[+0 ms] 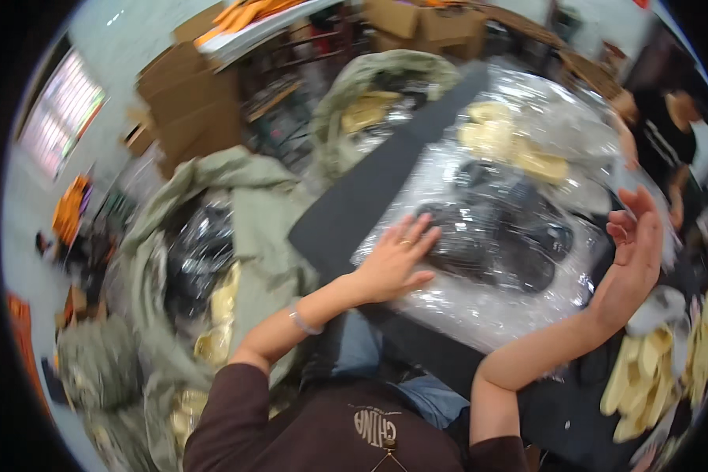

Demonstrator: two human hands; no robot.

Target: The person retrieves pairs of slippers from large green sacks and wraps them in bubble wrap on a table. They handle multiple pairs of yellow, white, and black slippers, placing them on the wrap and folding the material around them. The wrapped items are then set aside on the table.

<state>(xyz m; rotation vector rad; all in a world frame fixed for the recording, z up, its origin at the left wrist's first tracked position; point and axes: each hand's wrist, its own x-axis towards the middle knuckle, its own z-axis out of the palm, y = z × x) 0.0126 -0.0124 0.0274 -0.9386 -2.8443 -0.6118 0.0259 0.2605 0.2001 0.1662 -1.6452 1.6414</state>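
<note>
Clear plastic bags (480, 307) lie on the black tabletop in front of me. In one are black shoes (499, 244), shiny under the film. My left hand (397, 256) is flat with its fingers spread, touching the plastic at the left side of the black shoes. Raised at the bag's right edge is my right hand (633, 244); some of its fingers are bent, and no held thing shows in it. Farther back on the table, pale yellow shoes (519, 141) sit under clear plastic.
Left of the table stands a green woven sack (252, 204) with bagged black and yellow shoes; another sack (330, 102) is behind. Loose yellow shoes (645, 377) lie at right. Another person (665, 134) stands at the far right. Cardboard boxes (189, 102) are stacked at the back left.
</note>
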